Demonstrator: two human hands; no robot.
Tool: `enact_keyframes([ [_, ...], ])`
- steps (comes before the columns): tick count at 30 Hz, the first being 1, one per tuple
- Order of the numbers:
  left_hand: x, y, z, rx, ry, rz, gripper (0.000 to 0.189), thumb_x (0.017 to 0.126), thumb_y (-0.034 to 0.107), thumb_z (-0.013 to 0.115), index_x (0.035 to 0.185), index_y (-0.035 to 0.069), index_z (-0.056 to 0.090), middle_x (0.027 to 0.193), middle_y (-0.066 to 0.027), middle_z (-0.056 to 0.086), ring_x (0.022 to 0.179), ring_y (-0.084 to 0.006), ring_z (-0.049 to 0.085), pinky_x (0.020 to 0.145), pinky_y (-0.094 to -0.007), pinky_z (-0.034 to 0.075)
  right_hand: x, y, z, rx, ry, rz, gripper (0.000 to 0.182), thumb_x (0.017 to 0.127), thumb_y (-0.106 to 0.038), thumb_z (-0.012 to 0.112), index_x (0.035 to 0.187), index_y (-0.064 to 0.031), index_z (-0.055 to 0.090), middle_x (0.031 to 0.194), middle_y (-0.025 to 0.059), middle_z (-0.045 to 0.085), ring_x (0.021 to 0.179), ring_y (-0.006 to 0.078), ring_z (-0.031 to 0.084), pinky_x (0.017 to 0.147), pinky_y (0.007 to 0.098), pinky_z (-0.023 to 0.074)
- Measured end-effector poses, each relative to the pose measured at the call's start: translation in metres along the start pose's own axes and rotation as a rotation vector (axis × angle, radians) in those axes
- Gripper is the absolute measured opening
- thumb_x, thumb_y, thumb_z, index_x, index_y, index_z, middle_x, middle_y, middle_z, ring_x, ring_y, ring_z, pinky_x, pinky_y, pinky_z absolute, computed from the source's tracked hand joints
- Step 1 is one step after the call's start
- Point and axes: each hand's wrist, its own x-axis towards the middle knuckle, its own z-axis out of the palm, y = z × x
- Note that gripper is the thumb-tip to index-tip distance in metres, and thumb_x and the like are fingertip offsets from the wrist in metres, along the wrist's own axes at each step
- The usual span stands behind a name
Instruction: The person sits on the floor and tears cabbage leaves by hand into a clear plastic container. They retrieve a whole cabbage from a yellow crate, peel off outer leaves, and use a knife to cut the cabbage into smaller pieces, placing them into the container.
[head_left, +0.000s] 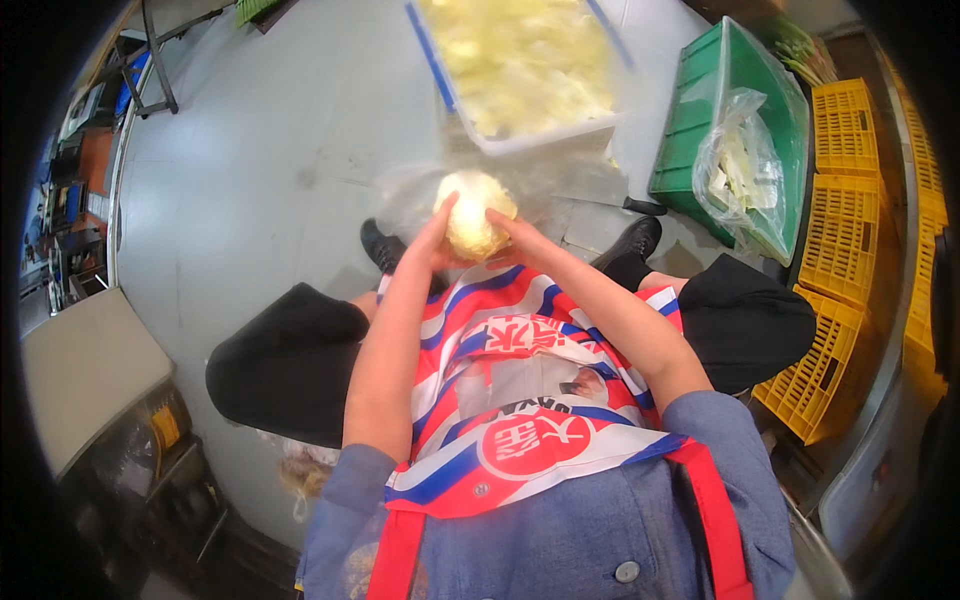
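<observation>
Between my knees, a rounded, pale yellow cabbage head (474, 214) is held up in both hands. My left hand (438, 238) grips its left side, with the thumb lying along the surface. On the opposite side, my right hand (519, 238) holds it with the thumb on top; some fingers are hidden beneath. Just beyond stands a white plastic tub (541, 141) filled with pale yellow leaves (525, 64). A knife (643, 206) with a black handle lies to the right of my hands, its blade pointing left.
A green plastic bin (686, 142) stands at the right, with a clear plastic bag (739, 161) of pale vegetable pieces in it. Yellow plastic crates (840, 236) line the right side. A beige tabletop (94, 375) is at the left. My black shoes (634, 244) rest on the grey floor (247, 187).
</observation>
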Motion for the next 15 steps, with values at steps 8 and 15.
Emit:
enact_keyframes([
  [8, 0.023, -0.004, -0.012, 0.209, 0.349, 0.011, 0.095, 0.065, 0.08, 0.037, 0.13, 0.01, 0.035, 0.125, -0.0243, 0.038, 0.107, -0.0383, 0.046, 0.081, -0.0536, 0.044, 0.023, 0.001, -0.04, -0.239, 0.222, 0.023, 0.047, 0.083, -0.041, 0.054, 0.104, 0.0011, 0.053, 0.092, 0.0162, 0.06, 0.073, 0.024, 0.062, 0.063, 0.0331, 0.052],
  [15, 0.025, -0.024, 0.0, 0.629, 0.433, 0.747, 0.09, 0.062, 0.04, 0.073, 0.133, 0.007, 0.028, 0.128, -0.0171, 0.036, 0.111, -0.0298, 0.041, 0.091, -0.0474, 0.037, 0.005, 0.01, -0.22, -1.406, 1.205, -0.254, 0.017, 0.081, -0.01, 0.046, 0.09, -0.0022, 0.057, 0.099, 0.0169, 0.051, 0.093, 0.0324, 0.051, 0.079, 0.0391, 0.0455],
])
